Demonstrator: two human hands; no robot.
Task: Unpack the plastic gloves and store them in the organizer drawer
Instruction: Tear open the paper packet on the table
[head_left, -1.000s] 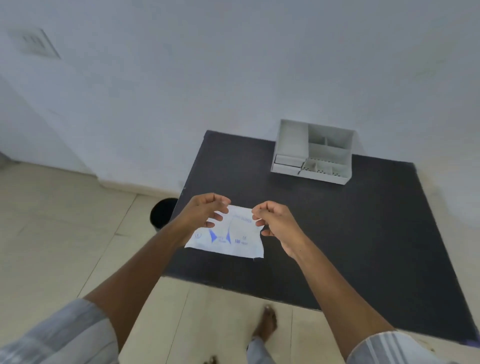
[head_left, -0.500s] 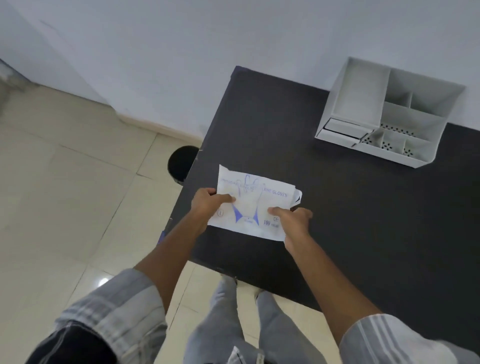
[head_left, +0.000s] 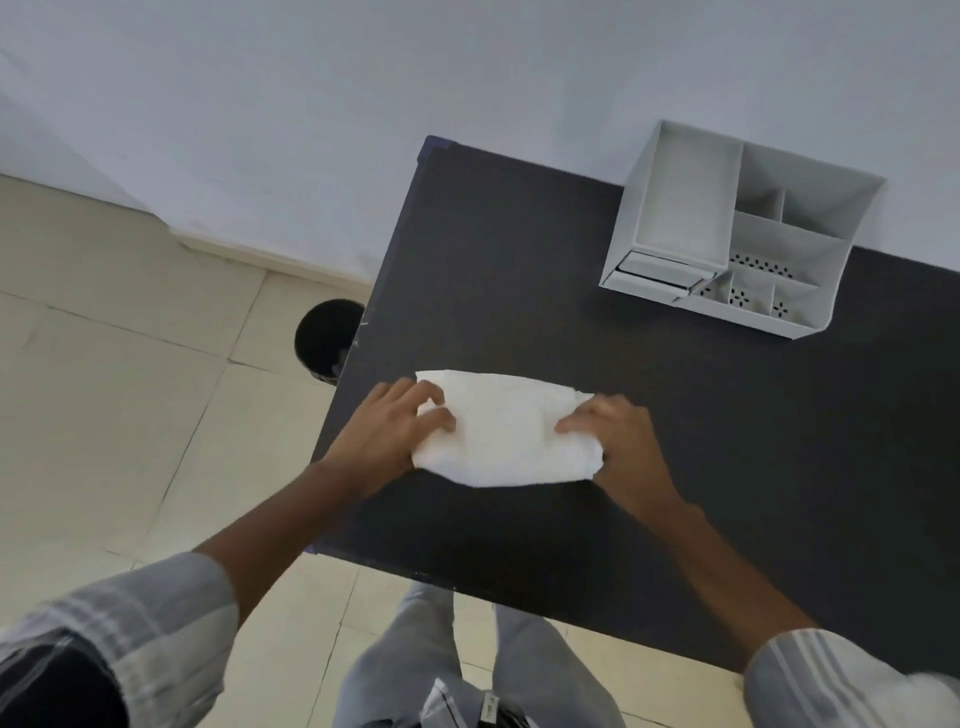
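A white plastic pack of gloves (head_left: 506, 428) lies flat on the black table (head_left: 519, 260), plain side up, near the table's left front part. My left hand (head_left: 389, 431) grips its left end, fingers curled over the top. At the pack's right end sits my right hand (head_left: 618, 441), holding that end. The grey organizer (head_left: 810, 208) stands at the back right of the table against the wall, with several open compartments and a small drawer (head_left: 660, 273) at its lower left, which looks closed.
A black round bin (head_left: 324, 338) stands on the tiled floor just left of the table. The white wall runs behind the table. My legs are below the table's front edge (head_left: 467, 587).
The pack has gone from held up in the air to lying on the table, and its printed blue side no longer shows. Both hands have shifted to its two ends.
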